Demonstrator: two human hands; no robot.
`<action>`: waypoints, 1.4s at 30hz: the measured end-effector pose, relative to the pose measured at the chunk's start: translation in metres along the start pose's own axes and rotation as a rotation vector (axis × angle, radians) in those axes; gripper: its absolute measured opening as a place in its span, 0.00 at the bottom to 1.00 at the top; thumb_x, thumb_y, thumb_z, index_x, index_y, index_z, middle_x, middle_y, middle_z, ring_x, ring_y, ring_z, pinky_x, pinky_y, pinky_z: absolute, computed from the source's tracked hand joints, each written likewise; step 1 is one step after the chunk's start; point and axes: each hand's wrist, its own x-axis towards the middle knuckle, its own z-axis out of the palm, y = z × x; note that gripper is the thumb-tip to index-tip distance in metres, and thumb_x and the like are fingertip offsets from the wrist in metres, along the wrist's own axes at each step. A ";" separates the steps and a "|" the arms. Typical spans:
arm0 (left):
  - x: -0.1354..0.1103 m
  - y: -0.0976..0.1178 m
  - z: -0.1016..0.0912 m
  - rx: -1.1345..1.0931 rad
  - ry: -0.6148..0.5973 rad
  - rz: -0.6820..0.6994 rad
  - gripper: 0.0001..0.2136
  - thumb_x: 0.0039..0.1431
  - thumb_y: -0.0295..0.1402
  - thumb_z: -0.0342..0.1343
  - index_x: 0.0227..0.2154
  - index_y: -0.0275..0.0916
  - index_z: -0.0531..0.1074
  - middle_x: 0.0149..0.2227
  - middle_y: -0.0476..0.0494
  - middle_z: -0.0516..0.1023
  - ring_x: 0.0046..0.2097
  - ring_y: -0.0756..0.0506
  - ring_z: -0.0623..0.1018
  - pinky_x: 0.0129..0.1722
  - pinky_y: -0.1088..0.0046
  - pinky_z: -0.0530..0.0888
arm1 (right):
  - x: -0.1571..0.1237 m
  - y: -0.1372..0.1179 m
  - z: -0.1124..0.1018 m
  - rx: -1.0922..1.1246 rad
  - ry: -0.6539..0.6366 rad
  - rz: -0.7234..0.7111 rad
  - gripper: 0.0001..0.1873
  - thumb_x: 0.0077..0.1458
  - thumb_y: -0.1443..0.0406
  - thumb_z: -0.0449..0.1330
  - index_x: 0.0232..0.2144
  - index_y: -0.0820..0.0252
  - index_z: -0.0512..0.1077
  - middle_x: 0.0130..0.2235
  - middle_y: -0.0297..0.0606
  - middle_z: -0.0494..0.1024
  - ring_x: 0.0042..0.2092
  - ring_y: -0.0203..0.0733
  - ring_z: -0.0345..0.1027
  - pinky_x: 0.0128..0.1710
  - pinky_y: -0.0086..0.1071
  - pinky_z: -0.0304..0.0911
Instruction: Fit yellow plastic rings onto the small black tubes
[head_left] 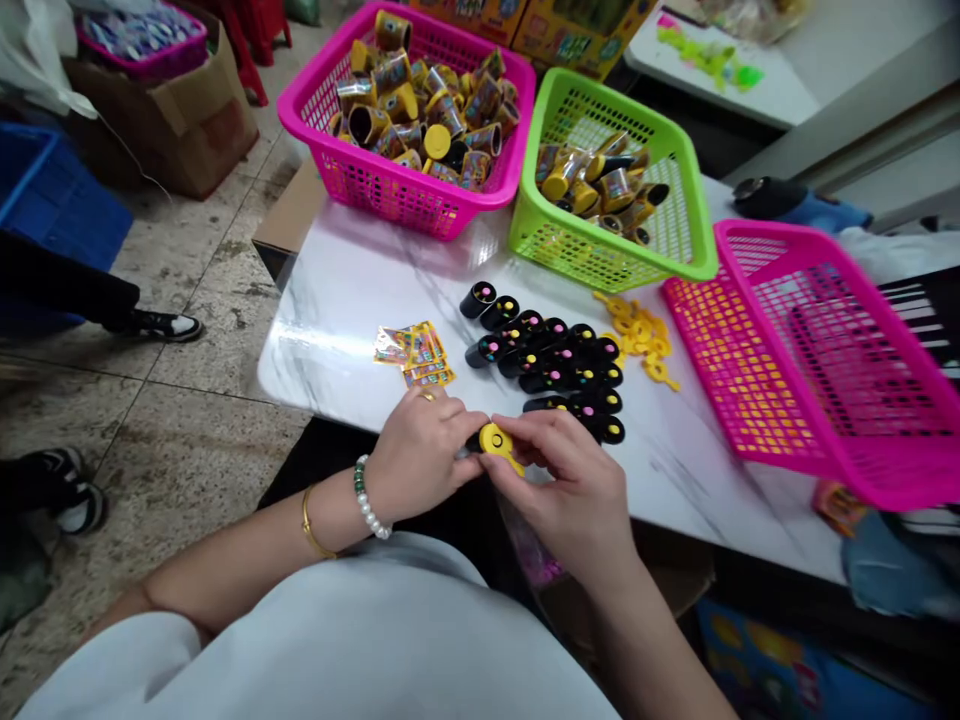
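Observation:
My left hand (pixel 420 445) is closed around a small black tube, of which only the end shows. My right hand (pixel 570 480) pinches a round yellow cap (pixel 496 441) against that tube's end. Both hands hover at the near edge of the white marble table (pixel 352 290). Just beyond them lies a cluster of several black tubes (pixel 555 365) with coloured dots on their ends. A pile of yellow caps (pixel 641 335) lies to the right of the tubes. A small stack of printed stickers (pixel 416 352) lies to the left.
A pink basket (pixel 337 170) full of finished wrapped tubes stands at the back. A green basket (pixel 675 215) holds a few more. A tilted pink basket (pixel 787 400) sits at the right. Cardboard box (pixel 187 110), blue crate (pixel 52 190) and another person's shoes (pixel 161 323) are on the floor left.

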 end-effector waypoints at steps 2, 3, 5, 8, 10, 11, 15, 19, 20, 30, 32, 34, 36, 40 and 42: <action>0.002 0.001 -0.008 -0.047 -0.058 -0.023 0.11 0.58 0.32 0.61 0.43 0.36 0.78 0.32 0.41 0.78 0.39 0.39 0.76 0.44 0.60 0.70 | 0.001 0.000 0.000 0.024 -0.012 0.025 0.09 0.56 0.67 0.64 0.42 0.56 0.76 0.36 0.36 0.74 0.31 0.35 0.70 0.29 0.28 0.72; 0.003 0.002 -0.014 -0.102 -0.102 -0.045 0.11 0.58 0.29 0.59 0.43 0.36 0.78 0.32 0.42 0.79 0.38 0.40 0.76 0.43 0.62 0.70 | 0.001 0.000 0.000 0.036 -0.018 0.036 0.09 0.56 0.67 0.64 0.41 0.56 0.76 0.37 0.36 0.74 0.32 0.35 0.71 0.29 0.28 0.72; 0.008 0.005 -0.024 -0.291 -0.219 -0.123 0.11 0.59 0.27 0.53 0.41 0.39 0.78 0.28 0.46 0.78 0.33 0.45 0.76 0.36 0.69 0.70 | 0.000 0.001 0.000 0.046 -0.031 0.052 0.09 0.56 0.68 0.64 0.41 0.56 0.76 0.38 0.37 0.75 0.33 0.36 0.72 0.30 0.28 0.73; 0.015 0.008 -0.030 -0.607 -0.318 -0.323 0.09 0.62 0.31 0.51 0.34 0.39 0.76 0.21 0.52 0.72 0.23 0.49 0.71 0.25 0.75 0.64 | -0.001 0.003 0.001 0.038 -0.042 0.057 0.09 0.58 0.68 0.63 0.42 0.56 0.75 0.38 0.37 0.75 0.34 0.36 0.72 0.29 0.27 0.73; 0.019 0.009 -0.025 -0.686 -0.260 -0.419 0.07 0.61 0.34 0.53 0.30 0.39 0.73 0.19 0.54 0.69 0.22 0.51 0.69 0.23 0.77 0.61 | -0.003 0.004 0.003 0.035 -0.017 0.042 0.10 0.59 0.68 0.63 0.44 0.55 0.75 0.39 0.37 0.75 0.34 0.35 0.72 0.29 0.26 0.73; 0.019 0.010 -0.022 -0.691 -0.226 -0.438 0.07 0.60 0.35 0.54 0.29 0.39 0.71 0.19 0.55 0.68 0.22 0.51 0.68 0.23 0.77 0.60 | -0.005 0.004 0.005 0.039 0.002 0.031 0.11 0.59 0.68 0.63 0.45 0.55 0.75 0.39 0.38 0.75 0.35 0.35 0.72 0.30 0.26 0.74; 0.014 0.013 -0.014 -0.685 -0.226 -0.424 0.07 0.62 0.34 0.53 0.31 0.38 0.71 0.19 0.56 0.67 0.20 0.53 0.67 0.23 0.78 0.60 | -0.012 0.005 0.013 0.038 0.071 -0.012 0.13 0.61 0.68 0.62 0.49 0.56 0.74 0.41 0.39 0.75 0.38 0.38 0.73 0.34 0.28 0.74; 0.007 0.010 -0.015 -0.619 -0.144 -0.318 0.10 0.62 0.34 0.56 0.44 0.37 0.74 0.23 0.54 0.71 0.24 0.52 0.70 0.27 0.77 0.65 | -0.019 0.007 0.020 0.044 0.139 -0.008 0.15 0.62 0.66 0.60 0.51 0.55 0.75 0.40 0.41 0.75 0.40 0.41 0.72 0.39 0.34 0.74; 0.006 0.009 -0.016 -0.572 -0.107 -0.272 0.10 0.60 0.33 0.58 0.43 0.36 0.75 0.25 0.52 0.72 0.26 0.51 0.70 0.29 0.77 0.66 | -0.021 0.008 0.021 0.090 0.140 0.023 0.16 0.62 0.65 0.61 0.52 0.54 0.75 0.41 0.41 0.74 0.41 0.41 0.72 0.40 0.35 0.74; 0.006 0.012 -0.019 -0.831 -0.324 -0.517 0.17 0.64 0.42 0.51 0.44 0.35 0.77 0.20 0.53 0.69 0.16 0.54 0.65 0.15 0.80 0.60 | -0.011 -0.003 0.021 0.962 -0.041 0.788 0.24 0.52 0.46 0.66 0.38 0.57 0.65 0.21 0.26 0.72 0.17 0.36 0.68 0.12 0.25 0.65; 0.004 0.015 -0.014 -0.969 -0.314 -0.616 0.19 0.64 0.43 0.51 0.46 0.34 0.77 0.20 0.53 0.69 0.15 0.55 0.64 0.12 0.81 0.59 | -0.007 -0.004 0.025 0.927 -0.056 0.800 0.25 0.52 0.46 0.66 0.38 0.56 0.61 0.20 0.24 0.72 0.15 0.36 0.67 0.11 0.24 0.64; 0.002 0.016 -0.010 -1.031 -0.296 -0.658 0.21 0.63 0.44 0.52 0.48 0.33 0.76 0.20 0.53 0.68 0.15 0.54 0.65 0.12 0.82 0.60 | -0.007 -0.006 0.029 0.898 -0.030 0.780 0.25 0.53 0.46 0.65 0.39 0.55 0.59 0.20 0.22 0.72 0.15 0.35 0.67 0.12 0.25 0.65; -0.001 0.016 -0.006 -1.028 -0.261 -0.648 0.22 0.63 0.44 0.52 0.49 0.32 0.76 0.20 0.53 0.68 0.16 0.54 0.66 0.12 0.82 0.62 | -0.008 -0.008 0.031 0.870 0.008 0.756 0.25 0.54 0.46 0.64 0.39 0.54 0.58 0.19 0.20 0.71 0.15 0.35 0.66 0.12 0.24 0.65; -0.010 0.011 -0.008 -0.936 -0.266 -0.536 0.23 0.66 0.43 0.48 0.59 0.35 0.69 0.22 0.53 0.69 0.17 0.54 0.68 0.13 0.83 0.64 | -0.012 -0.007 0.031 0.853 -0.006 0.696 0.22 0.58 0.48 0.61 0.41 0.55 0.59 0.21 0.22 0.73 0.16 0.35 0.67 0.13 0.24 0.65; -0.014 0.008 -0.013 -0.864 -0.344 -0.431 0.23 0.67 0.37 0.47 0.62 0.37 0.65 0.22 0.54 0.70 0.17 0.54 0.68 0.15 0.83 0.65 | -0.016 -0.005 0.031 0.896 -0.018 0.647 0.20 0.61 0.49 0.59 0.44 0.55 0.61 0.23 0.25 0.74 0.19 0.35 0.70 0.16 0.25 0.68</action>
